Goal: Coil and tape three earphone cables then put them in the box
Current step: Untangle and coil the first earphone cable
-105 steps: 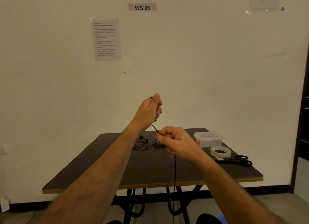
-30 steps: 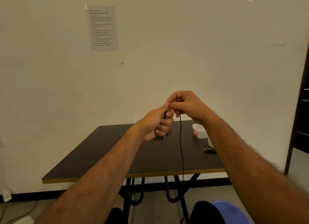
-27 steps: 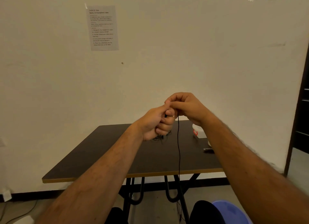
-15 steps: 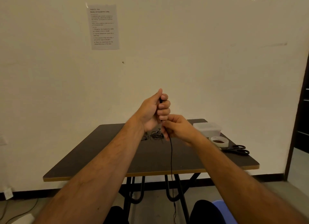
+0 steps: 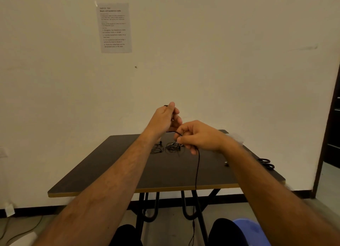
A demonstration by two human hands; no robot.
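Head | left hand [image 5: 163, 120] fingers grip cable [image 5: 197, 170] | right hand [image 5: 199, 136] fingers pinch it

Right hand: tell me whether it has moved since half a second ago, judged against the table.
Yes. The right hand has shifted right and a little toward the table's near edge, away from the left hand, drawing the cable along.
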